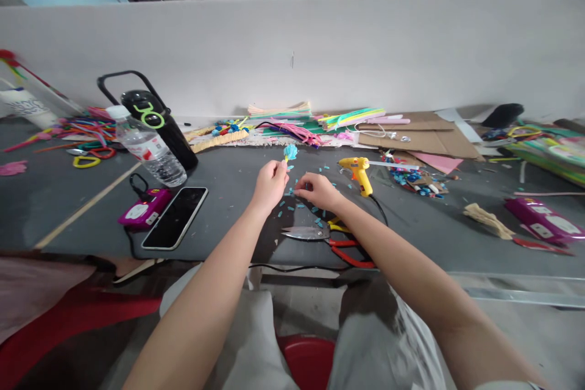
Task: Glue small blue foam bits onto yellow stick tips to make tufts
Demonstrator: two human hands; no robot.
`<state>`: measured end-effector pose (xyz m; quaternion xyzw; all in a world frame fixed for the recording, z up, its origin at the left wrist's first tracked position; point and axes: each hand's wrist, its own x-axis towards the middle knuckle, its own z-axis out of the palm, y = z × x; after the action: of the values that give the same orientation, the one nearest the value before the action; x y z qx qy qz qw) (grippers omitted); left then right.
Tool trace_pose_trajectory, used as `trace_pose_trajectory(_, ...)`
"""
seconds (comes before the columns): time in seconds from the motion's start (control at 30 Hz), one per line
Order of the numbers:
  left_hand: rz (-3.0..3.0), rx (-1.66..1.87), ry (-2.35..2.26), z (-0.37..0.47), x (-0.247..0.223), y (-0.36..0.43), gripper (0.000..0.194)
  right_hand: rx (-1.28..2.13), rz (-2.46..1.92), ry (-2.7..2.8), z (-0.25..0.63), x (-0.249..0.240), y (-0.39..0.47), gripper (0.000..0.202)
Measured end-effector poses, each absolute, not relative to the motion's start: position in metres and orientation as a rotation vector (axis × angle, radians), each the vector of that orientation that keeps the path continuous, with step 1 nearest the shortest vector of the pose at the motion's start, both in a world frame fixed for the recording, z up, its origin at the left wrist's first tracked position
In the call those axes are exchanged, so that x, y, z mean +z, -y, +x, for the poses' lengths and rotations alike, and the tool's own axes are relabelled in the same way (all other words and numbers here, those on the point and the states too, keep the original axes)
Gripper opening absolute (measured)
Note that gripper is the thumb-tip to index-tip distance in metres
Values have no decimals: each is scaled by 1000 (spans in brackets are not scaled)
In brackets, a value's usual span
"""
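A small blue flower-like piece (290, 152) on a short yellow stem is pinched in my left hand (271, 183), raised over the grey table. My right hand (319, 190) is just to its right, thumb and index finger drawn together low over small blue bits (300, 206) scattered on the tabletop; anything between those fingertips is too small to make out. A yellow glue gun (359, 173) with a clear stick in its back lies to the right of my right hand. Scissors (311, 232) with red and yellow handles lie beneath my right wrist.
On the left are a phone (175, 218), a purple power strip (147, 208), a water bottle (153, 149) and a black flask (176, 134). Pipe-cleaner bundles (292, 128) and cardboard (425, 134) line the back. Another purple strip (543, 219) sits at the right.
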<state>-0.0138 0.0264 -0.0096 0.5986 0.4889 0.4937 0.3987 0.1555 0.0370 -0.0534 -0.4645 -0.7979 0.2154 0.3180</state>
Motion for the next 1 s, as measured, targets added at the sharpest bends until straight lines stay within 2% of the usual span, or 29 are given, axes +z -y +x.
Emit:
trace_pose_trajectory(0.23, 1514, 1244, -1244, -13, -8, -26, 31, 517, -1208, 2092, 157, -51, -36, 9)
trace_pose_trajectory(0.7, 1514, 1243, -1257, -14, -9, -26, 32, 319, -1317, 2317, 143, -53, -32, 13)
trace_pose_trajectory(1.0, 1500, 1251, -1261, -14, -9, -27, 31, 405, -1267, 2196, 148, -46, -31, 10)
